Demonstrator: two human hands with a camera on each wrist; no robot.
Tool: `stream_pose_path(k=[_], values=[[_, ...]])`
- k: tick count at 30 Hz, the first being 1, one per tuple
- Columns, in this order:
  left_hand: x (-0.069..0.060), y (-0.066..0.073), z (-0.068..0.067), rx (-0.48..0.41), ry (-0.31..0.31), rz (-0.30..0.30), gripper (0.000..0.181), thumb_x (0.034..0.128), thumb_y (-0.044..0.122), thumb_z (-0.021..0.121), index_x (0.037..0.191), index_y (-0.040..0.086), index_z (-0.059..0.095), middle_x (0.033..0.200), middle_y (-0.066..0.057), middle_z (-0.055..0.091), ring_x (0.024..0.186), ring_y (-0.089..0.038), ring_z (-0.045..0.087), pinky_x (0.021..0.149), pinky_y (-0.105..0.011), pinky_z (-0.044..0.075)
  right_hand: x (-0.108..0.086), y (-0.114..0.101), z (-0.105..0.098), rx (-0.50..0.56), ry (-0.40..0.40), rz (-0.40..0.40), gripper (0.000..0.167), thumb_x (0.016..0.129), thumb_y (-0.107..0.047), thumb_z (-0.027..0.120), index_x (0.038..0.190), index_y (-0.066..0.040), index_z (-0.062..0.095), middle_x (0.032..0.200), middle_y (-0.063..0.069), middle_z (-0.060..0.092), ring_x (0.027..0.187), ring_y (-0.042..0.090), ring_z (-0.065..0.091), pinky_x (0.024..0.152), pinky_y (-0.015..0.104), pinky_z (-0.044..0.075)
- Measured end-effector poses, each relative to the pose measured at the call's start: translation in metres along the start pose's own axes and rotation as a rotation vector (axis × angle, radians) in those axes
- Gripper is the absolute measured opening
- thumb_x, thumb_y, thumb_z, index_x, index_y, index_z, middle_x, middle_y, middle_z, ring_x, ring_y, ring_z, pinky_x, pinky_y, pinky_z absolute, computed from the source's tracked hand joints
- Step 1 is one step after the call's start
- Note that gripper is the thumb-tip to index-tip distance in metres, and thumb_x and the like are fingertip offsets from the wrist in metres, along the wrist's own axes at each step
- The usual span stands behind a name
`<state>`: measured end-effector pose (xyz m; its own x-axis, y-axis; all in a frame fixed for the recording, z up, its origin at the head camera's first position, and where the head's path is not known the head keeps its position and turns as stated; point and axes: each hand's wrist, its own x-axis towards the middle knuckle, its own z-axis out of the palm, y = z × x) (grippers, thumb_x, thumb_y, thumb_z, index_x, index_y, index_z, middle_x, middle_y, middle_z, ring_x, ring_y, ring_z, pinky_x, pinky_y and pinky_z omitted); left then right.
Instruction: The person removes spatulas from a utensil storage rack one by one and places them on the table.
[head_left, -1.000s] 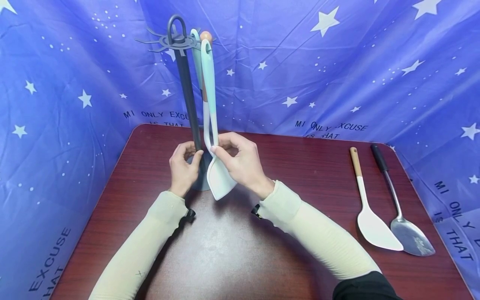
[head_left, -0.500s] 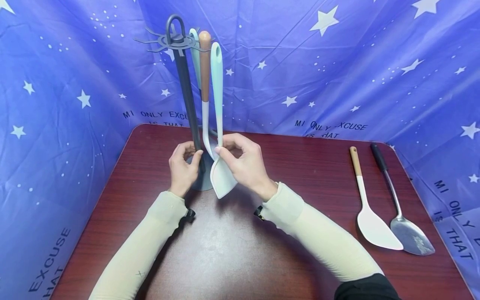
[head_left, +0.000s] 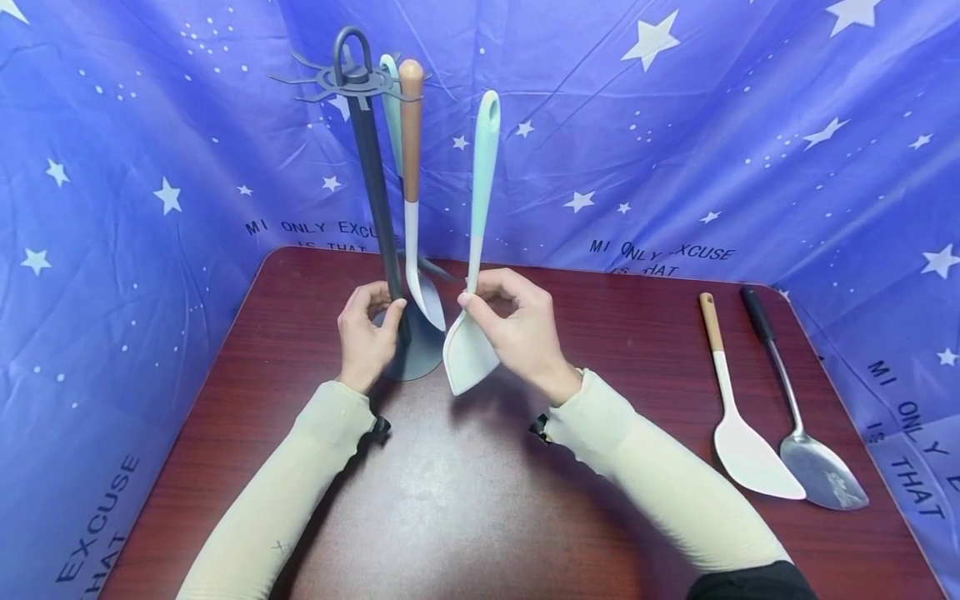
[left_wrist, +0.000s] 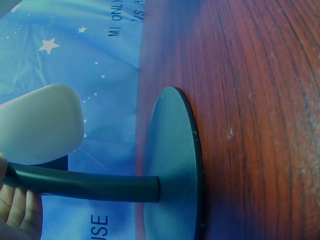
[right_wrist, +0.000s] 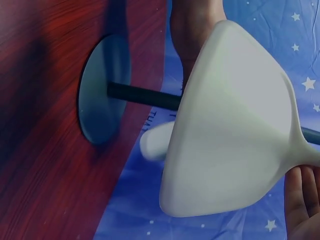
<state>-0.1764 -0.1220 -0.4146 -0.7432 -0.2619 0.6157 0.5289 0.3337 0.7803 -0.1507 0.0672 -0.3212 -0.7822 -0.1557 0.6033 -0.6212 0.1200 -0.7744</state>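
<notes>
My left hand (head_left: 367, 337) grips the lower pole of a dark utensil stand (head_left: 372, 183), whose round base (left_wrist: 175, 145) sits flat on the table in the left wrist view. Thumb and fingers of my right hand (head_left: 528, 325) pinch the neck of a white spatula with a mint handle (head_left: 486, 167). It is upright, blade down, to the right of the stand and apart from it; its broad blade (right_wrist: 235, 125) fills much of the right wrist view. From the stand's hook ring hang a brown-handled white utensil (head_left: 412, 142) and, partly hidden behind, another mint-handled utensil (head_left: 391, 92).
On the right of the red-brown table (head_left: 600, 517) lie a white spatula with a wooden handle (head_left: 753, 458) and a metal spatula with a black handle (head_left: 825, 473), side by side. A blue starry curtain (head_left: 555, 100) surrounds the table's back and sides.
The mint-handled spatula has come off the stand's hook and moved right with my right hand, exposing the brown-handled utensil. My left hand stays on the pole.
</notes>
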Motion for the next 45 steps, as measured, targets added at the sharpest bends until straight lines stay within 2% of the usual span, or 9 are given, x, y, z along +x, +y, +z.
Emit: stream_pose_path(k=[12,21,30,45], values=[[0.000,0.001,0.000,-0.001,-0.004,-0.004,0.017,0.0782,-0.015,0.067,0.094,-0.015,0.061,0.087,-0.026,0.062,0.078,-0.037,0.062,0.073,-0.050,0.054,-0.008,0.013,-0.031,0.009,0.041,0.079,0.010,0.080,0.013,0.065,0.090,0.012,0.064,0.076,0.023,0.063,0.066,0.013,0.060,0.060,0.021,0.053],[0.000,0.002,-0.001,-0.005,-0.008,-0.012,0.017,0.0789,-0.015,0.067,0.095,-0.015,0.061,0.088,-0.026,0.062,0.080,-0.038,0.062,0.074,-0.051,0.054,-0.017,0.025,-0.056,-0.058,0.067,0.116,0.011,0.081,0.012,0.065,0.093,0.013,0.064,0.080,0.025,0.064,0.069,0.017,0.062,0.063,0.021,0.054],[0.000,0.002,-0.001,-0.002,-0.009,-0.006,0.017,0.0789,-0.015,0.067,0.095,-0.015,0.061,0.087,-0.026,0.062,0.080,-0.039,0.062,0.074,-0.051,0.054,-0.025,0.033,-0.081,-0.137,0.105,0.144,0.014,0.081,0.009,0.068,0.095,0.010,0.065,0.081,0.022,0.066,0.069,0.013,0.063,0.063,0.019,0.054],[0.000,0.001,0.000,0.003,-0.010,-0.009,0.016,0.0790,-0.014,0.067,0.095,-0.014,0.061,0.087,-0.025,0.062,0.079,-0.037,0.062,0.073,-0.050,0.054,-0.040,0.040,-0.116,-0.247,0.117,0.203,0.016,0.082,0.009,0.066,0.098,0.010,0.062,0.081,0.024,0.065,0.067,0.017,0.062,0.063,0.016,0.054]])
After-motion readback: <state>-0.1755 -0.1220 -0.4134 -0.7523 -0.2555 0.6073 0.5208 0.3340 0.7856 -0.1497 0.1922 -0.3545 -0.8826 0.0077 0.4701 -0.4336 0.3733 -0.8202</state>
